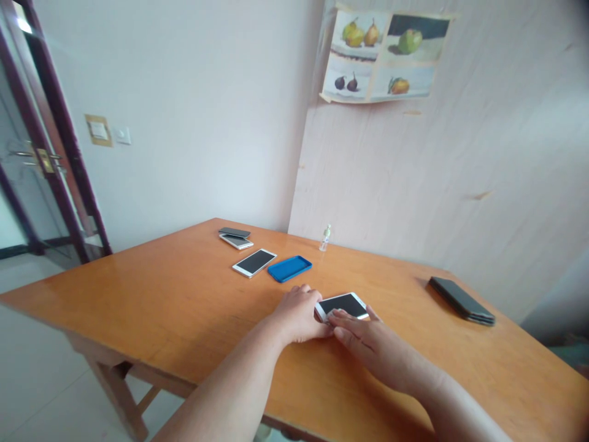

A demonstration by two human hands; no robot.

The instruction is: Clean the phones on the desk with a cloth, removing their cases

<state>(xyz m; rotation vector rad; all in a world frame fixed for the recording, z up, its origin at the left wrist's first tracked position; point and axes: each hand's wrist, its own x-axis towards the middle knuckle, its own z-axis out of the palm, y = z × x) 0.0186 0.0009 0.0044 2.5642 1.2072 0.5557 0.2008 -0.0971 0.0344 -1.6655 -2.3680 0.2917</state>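
Note:
A white smartphone (pixel 346 305) with a dark screen lies in front of me on the table. At its left end, my left hand (pixel 301 313) is closed around the edge and steadies it. The fingers of my right hand (pixel 368 344) press on the lower left part of the phone, with the thumb tucked below. Under those fingertips shows a bit of a small white wipe (pixel 333 315), mostly covered. Just beyond my left hand sits an open blue phone case (pixel 289 269).
Another white phone (pixel 254 263) lies left of the case. Farther back, a dark phone (pixel 234 232) rests partly over a white phone (pixel 237 242). A small clear spray bottle (pixel 325 238) stands near the wall. A stack of dark phones or cases (pixel 461 299) lies at right on the wooden table (pixel 175 301).

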